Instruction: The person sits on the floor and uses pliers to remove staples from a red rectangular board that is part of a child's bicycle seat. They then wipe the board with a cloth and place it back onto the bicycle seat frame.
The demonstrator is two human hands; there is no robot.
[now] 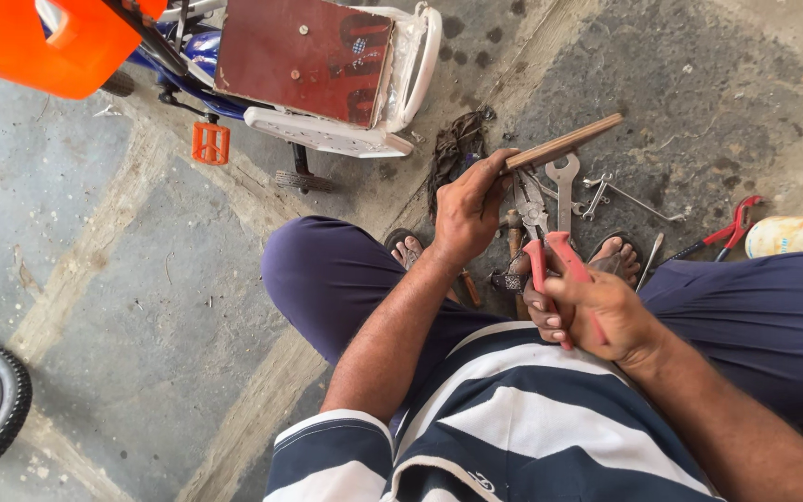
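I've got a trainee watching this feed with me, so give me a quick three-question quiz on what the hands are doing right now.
1. True or false: the left hand holds the wooden stick.
2. Which tool is in the right hand? A) spanner B) pliers C) hammer
3. What lies on the ground just right of the plier tips?

Key:
1. True; the left hand has its grip on the stick's lower end.
2. B, the red-handled pliers, tips pointing up toward the stick.
3. A flat metal spanner.
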